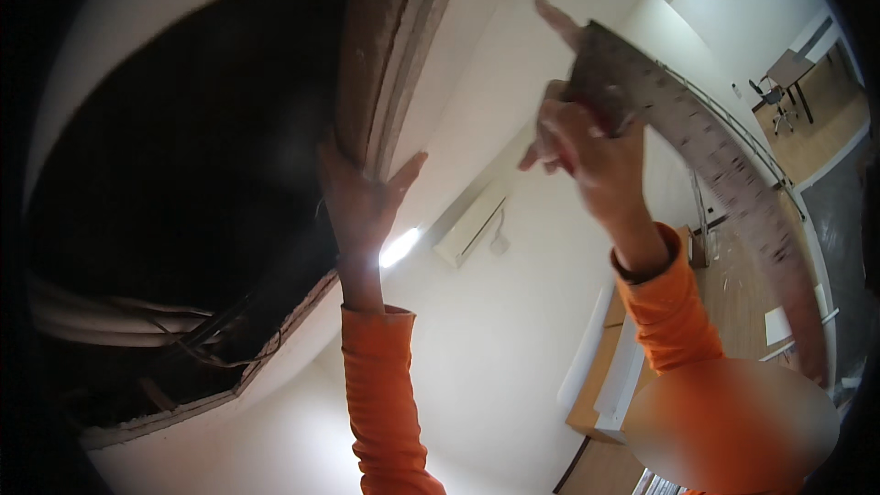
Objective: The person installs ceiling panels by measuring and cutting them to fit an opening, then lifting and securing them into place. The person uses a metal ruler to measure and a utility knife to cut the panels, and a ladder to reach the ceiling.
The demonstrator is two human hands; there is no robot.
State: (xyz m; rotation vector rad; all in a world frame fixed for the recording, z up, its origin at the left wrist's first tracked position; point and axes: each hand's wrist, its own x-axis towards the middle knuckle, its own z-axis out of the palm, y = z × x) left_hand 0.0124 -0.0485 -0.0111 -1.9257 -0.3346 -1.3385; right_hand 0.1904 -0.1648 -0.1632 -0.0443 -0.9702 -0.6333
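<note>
Raised on the left, my left hand (359, 206) grips the edge of a brown wooden beam (378, 46) along a dark ceiling opening. Its thumb lies on the room side, and its other fingers are partly lost in the shadow. Up and to the right, my right hand (591, 142) is closed around a measuring tape (706, 142), with one finger pointing up and away to the left. The tape's grey, marked blade curves from the hand down to the lower right. Motion smears the fingers and the tape end.
Pale pipes or cables (128, 321) lie inside the dark opening, whose lower rim (174, 417) looks rough. A white air conditioner (470, 229) hangs on the wall beyond. A wooden cabinet (587, 403) stands below, with a desk (790, 69) and an office chair (777, 105) far right.
</note>
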